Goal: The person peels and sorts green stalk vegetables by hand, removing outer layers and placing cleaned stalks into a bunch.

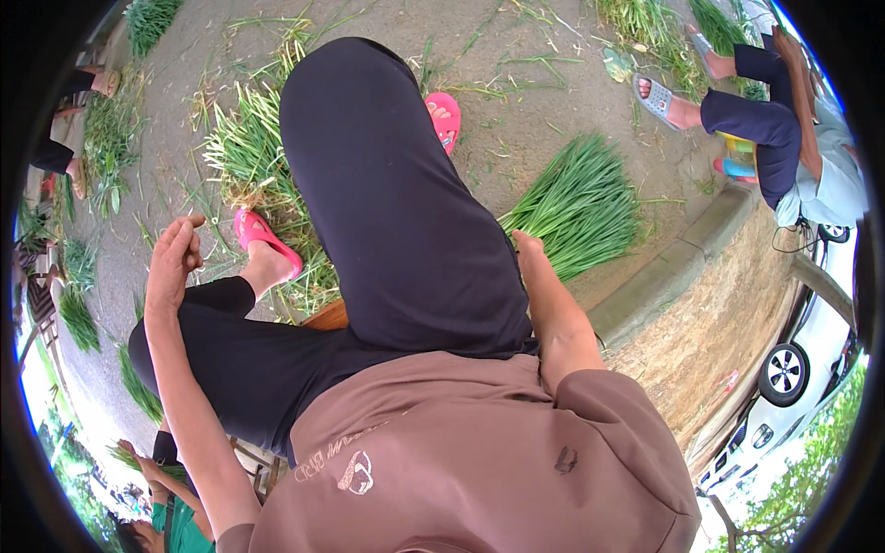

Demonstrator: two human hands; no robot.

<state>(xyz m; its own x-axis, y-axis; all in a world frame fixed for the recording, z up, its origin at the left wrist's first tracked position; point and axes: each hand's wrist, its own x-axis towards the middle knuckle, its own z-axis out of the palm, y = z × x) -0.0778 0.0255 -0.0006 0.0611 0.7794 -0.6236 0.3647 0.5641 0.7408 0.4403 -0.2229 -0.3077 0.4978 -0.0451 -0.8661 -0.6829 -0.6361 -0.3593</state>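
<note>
My left hand [176,259] is raised over my left leg, its fingers loosely curled and slightly apart, with nothing seen in it. Beside my right knee, my right hand [529,247] is at the pale stem end of a fanned bundle of long green leaves, probably Chinese chives [581,204]. My thigh hides most of its fingers, so whether it grips the stems cannot be told. Between my feet lies a heap of similar stalks [252,142], pale cut ends outward, with loose trimmings [304,287] beneath.
A stone curb [664,276] curves along the right, with a parked white car [785,373] beyond. One person in grey slippers [653,97] sits at the upper right; another in green [183,518] holds stalks at the lower left. More bundles [79,318] lie along the left.
</note>
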